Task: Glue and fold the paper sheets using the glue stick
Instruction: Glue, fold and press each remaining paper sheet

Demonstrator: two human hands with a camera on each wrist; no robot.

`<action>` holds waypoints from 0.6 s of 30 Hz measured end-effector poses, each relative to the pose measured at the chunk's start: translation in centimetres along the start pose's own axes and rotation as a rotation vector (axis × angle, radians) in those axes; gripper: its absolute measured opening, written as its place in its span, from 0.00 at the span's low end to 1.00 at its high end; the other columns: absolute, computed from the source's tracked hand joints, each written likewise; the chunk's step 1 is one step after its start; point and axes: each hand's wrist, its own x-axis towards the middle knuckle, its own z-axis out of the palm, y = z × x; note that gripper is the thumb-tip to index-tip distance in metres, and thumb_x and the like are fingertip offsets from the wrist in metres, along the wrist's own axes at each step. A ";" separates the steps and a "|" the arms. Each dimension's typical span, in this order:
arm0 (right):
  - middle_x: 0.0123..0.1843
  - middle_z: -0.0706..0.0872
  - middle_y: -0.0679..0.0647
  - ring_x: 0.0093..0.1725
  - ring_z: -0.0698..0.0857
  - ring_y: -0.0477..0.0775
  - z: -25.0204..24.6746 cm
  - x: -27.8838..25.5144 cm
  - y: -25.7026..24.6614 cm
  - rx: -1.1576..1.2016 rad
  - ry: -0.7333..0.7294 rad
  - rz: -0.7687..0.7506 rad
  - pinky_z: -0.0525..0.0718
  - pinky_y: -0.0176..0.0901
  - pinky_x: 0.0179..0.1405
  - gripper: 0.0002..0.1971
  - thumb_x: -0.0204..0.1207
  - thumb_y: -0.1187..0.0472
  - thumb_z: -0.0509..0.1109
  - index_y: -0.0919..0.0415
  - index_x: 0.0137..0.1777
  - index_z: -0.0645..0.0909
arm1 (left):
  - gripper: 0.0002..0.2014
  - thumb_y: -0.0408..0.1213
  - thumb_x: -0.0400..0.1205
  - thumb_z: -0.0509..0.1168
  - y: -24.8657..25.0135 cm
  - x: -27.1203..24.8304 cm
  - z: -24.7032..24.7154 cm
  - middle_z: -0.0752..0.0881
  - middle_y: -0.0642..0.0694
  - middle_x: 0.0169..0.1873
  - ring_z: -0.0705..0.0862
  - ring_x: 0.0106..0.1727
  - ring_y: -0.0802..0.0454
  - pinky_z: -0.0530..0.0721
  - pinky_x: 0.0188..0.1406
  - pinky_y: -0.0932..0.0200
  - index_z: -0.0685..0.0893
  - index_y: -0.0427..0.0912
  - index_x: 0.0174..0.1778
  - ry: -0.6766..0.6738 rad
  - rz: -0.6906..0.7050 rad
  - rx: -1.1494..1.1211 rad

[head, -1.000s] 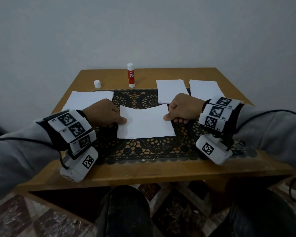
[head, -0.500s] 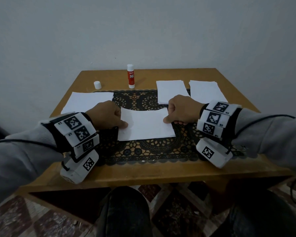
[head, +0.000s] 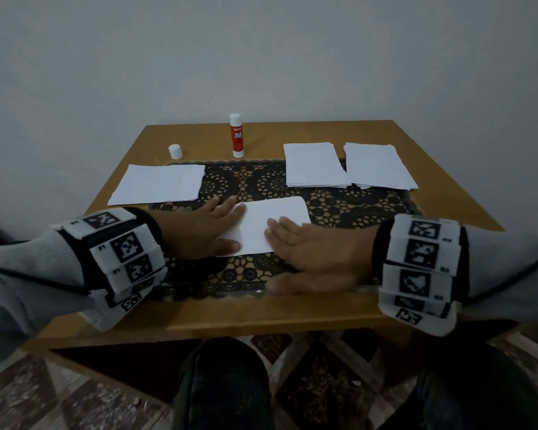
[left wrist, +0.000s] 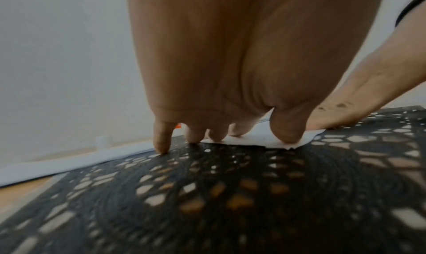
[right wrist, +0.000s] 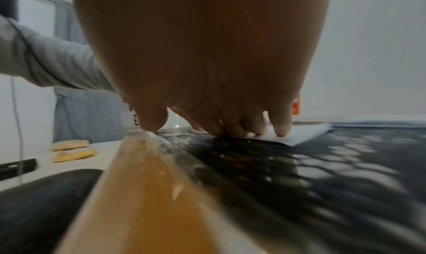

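Head view: two hands (head: 258, 243), four papers (head: 274, 221).

The worktop (head: 432, 169) is of orange-brown wood. On it lies a black mat (head: 354, 206) with a lace pattern of circles and small holes. The folded sheet (head: 271, 221) and the paper stacks (head: 314, 164) are plain white. The glue stick (head: 236, 136) is red with white letters and white ends; its cap (head: 175, 151) is white. The wrist bands (head: 423, 252) are white with black square codes. The sleeves (head: 28, 268) are light grey. The floor (head: 44, 398) has dark red and pale tiles.
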 end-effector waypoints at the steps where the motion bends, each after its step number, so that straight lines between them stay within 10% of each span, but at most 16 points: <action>1: 0.84 0.29 0.59 0.84 0.32 0.56 -0.2 0.1 0.6 0.016 -0.002 0.053 0.42 0.54 0.85 0.48 0.78 0.28 0.43 0.63 0.83 0.30 | 0.39 0.61 0.84 0.46 -0.2 0.1 0.1 0.28 0.51 0.81 0.32 0.83 0.49 0.47 0.80 0.32 0.29 0.52 0.81 -0.002 0.006 -0.007; 18: 0.85 0.30 0.59 0.84 0.33 0.57 -0.4 -0.3 -0.8 -0.035 -0.023 0.035 0.41 0.55 0.84 0.49 0.76 0.27 0.41 0.63 0.84 0.31 | 0.39 0.60 0.85 0.48 0.7 -1.0 -0.5 0.29 0.50 0.81 0.32 0.83 0.48 0.47 0.79 0.37 0.30 0.51 0.82 -0.024 -0.006 -0.023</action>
